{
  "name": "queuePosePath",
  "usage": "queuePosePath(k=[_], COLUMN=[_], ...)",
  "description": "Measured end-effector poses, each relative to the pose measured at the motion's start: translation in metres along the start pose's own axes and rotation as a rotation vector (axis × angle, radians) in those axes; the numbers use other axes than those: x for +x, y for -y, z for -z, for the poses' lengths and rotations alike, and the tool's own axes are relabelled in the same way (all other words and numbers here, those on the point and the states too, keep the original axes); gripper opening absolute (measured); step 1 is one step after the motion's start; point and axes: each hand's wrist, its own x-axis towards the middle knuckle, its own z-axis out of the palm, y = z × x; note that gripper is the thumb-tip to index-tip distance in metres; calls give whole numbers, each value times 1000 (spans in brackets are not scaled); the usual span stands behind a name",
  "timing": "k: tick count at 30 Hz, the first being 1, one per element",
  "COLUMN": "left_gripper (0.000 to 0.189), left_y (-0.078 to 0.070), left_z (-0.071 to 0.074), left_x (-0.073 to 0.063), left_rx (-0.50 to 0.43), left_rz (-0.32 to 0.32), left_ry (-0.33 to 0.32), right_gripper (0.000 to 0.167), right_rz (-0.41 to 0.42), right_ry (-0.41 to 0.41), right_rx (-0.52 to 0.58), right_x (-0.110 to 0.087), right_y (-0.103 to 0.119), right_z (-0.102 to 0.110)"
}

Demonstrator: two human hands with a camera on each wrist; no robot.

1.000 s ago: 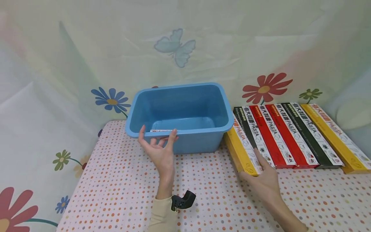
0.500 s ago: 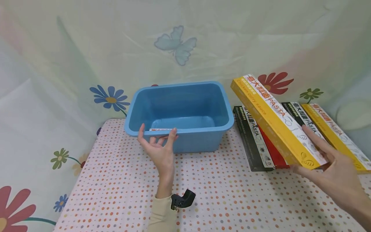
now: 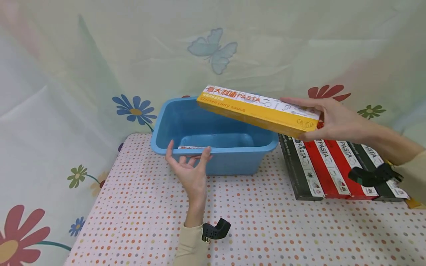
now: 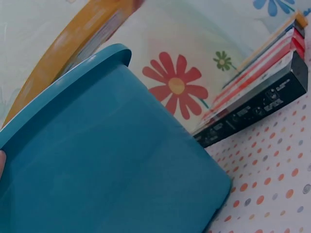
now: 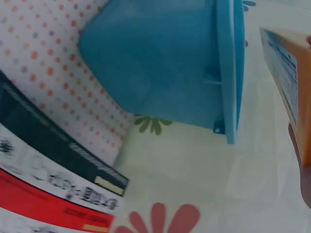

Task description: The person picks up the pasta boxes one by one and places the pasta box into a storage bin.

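Observation:
My right hand [image 3: 339,120] grips one end of a yellow pasta box [image 3: 256,111], thumb below and fingers above. Its far end hangs over the opening of a blue plastic tub [image 3: 233,160], tilted slightly upward to the left. The right wrist view has the box [image 5: 291,73] at its right edge, mostly cut off. At the tub's front rim, my left hand [image 3: 189,173] holds on, with some fingers curled under the lip. Just inside that rim shows a strip of another pasta box [image 3: 191,147]; the front wall hides the rest of it.
Right of the tub, a row of pasta boxes lies on the dotted tablecloth [image 3: 253,221]: a black box [image 3: 297,173] nearest, then red boxes [image 3: 329,170] and another black box [image 3: 382,173]. A yellow box [image 3: 414,203] is mostly hidden by my right arm. A flowered cloth [image 3: 266,48] hangs behind.
My right hand has picked the yellow pasta box up from the row's left end, swung it right, then carried it left over the tub. My left hand has stayed on the rim.

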Motion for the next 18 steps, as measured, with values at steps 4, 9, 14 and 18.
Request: queuePosePath(k=[4,9,14,18], left_gripper=[99,99,99,98], left_y=[-1,-1,-1,-2], left_z=[-2,-2,0,2], left_x=[-1,-1,-3,-4], left_rx=[0,-4,-31,-33], left_rz=[7,20,29,25], left_ry=[4,12,24,31], right_gripper=[94,89,85,83], right_rz=[54,93,81,80], right_ry=[195,384,502,544], right_rx=[-28,-136,-189,-201], right_x=[42,87,121,144], right_y=[19,37,43,42], right_z=[1,-9,-29,-44])
